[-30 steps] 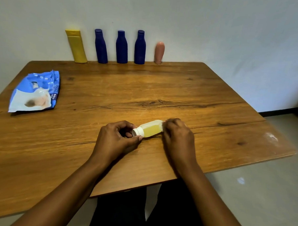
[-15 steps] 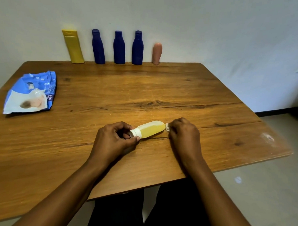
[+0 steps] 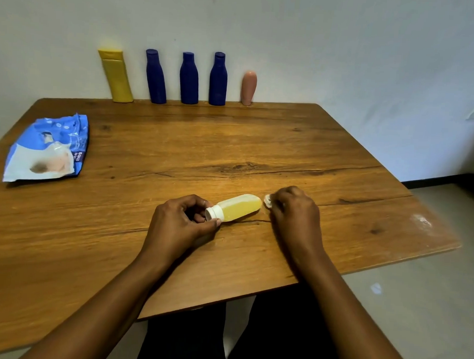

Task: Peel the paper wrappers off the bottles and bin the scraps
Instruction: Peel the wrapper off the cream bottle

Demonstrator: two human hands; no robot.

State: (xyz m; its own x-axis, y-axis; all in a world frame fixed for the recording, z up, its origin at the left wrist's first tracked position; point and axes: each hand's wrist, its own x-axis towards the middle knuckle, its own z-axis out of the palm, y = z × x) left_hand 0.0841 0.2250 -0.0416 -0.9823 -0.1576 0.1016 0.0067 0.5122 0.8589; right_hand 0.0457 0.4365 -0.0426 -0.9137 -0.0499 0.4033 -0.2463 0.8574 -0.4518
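Small translucent yellow plastic bottle with white cap: on its side near the front middle of the brown wooden worktop, cap toward 8 o'clock, body bare of paper as far as visible. Held at the cap by the left grip, thumb and fingers curled round it. At 3 o'clock of the bottle, just beside its base, a small white crumpled paper scrap, pinched in the curled fingers of the right grip.

Step in hand, by judgement: peeling done on this bottle, scrap ready for the bin. No bin in view, so next probably a carry of the scrap off the worktop, with a firm pinch against dropping.

At 12 o'clock, against the wall, upright: yellow flat bottle, three dark-blue bottles, pink rounded bottle; no wrappers seen there. At 10 o'clock, a blue and white plastic pouch.
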